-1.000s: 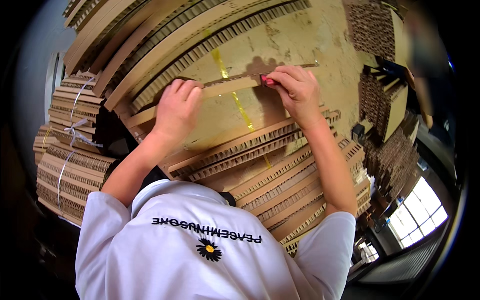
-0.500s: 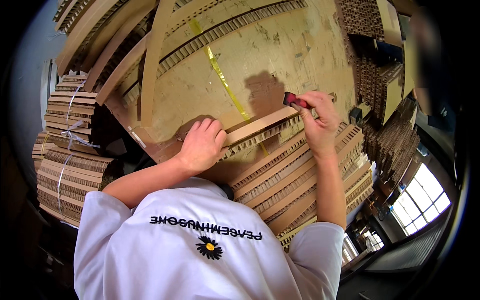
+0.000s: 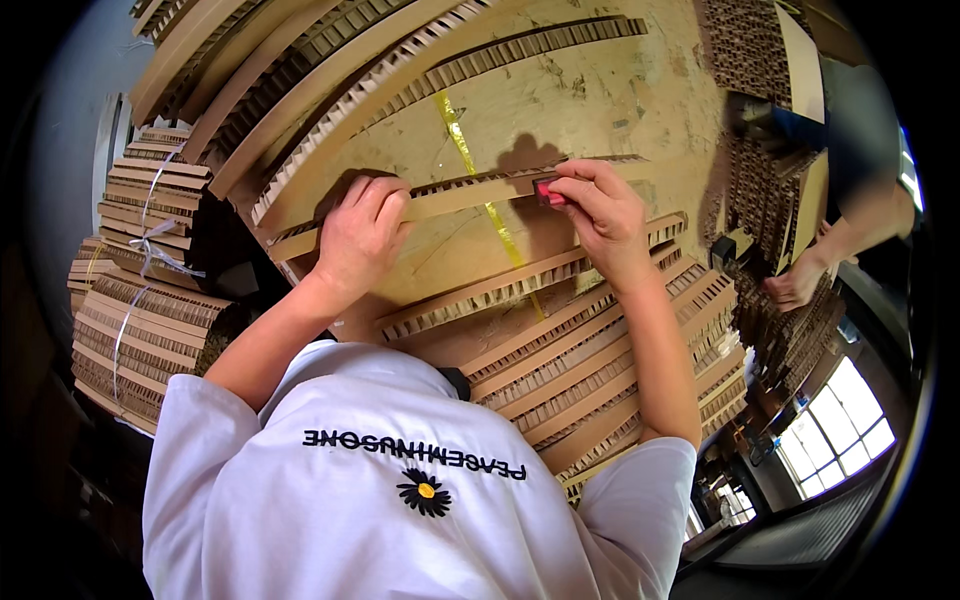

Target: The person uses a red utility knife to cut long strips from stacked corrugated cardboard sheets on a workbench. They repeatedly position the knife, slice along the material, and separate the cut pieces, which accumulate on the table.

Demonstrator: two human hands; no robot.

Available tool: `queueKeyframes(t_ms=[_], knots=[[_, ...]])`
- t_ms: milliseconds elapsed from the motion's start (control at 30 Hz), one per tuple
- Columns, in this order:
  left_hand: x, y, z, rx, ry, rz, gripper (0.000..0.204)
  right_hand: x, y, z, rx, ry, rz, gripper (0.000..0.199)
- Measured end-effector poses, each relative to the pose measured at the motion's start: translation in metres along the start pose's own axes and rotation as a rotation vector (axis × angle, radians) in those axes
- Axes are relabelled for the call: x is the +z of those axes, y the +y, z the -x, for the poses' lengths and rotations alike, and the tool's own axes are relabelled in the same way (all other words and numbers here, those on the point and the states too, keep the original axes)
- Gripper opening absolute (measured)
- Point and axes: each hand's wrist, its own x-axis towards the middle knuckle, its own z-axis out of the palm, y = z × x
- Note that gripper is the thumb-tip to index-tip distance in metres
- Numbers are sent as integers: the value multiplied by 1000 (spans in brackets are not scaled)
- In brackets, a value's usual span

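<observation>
Shifting to a farther, apparently fresh honeycomb-cardboard strip (image 3: 460, 199), the left hand (image 3: 361, 232) is clasping it, the right hand (image 3: 607, 218) pinching a red-and-black tool (image 3: 546, 192).

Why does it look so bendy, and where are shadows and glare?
Head view: fisheye lens curves the cardboard strips at upper left; head view: dark shadow on the table just beyond the right hand; head view: window at lower right glares white.
</observation>
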Motion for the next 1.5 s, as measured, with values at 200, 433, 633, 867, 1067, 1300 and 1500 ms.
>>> queueKeyframes(t_ms=[200, 433, 633, 867, 1067, 1300, 1500], knots=[[0, -5, -1, 31, 10, 12, 41, 10, 6, -3, -8, -47, 38, 23], [0, -5, 0, 0, -8, 38, 42, 11, 5, -5, -59, -34, 118, 24], [-2, -3, -2, -14, -18, 31, 43, 7, 8, -11, -166, -36, 312, 22], [-2, -2, -2, -22, -36, 25, 42, 7, 11, -12, -196, -32, 302, 19], [-2, -2, -2, -25, -42, 28, 41, 9, 12, -13, -175, -37, 292, 18], [-3, -2, -2, -34, -41, 43, 41, 10, 13, -12, -178, -72, 304, 19], [-11, 3, -6, -29, -29, 47, 41, 0, 2, -10, -144, -65, 264, 24]])
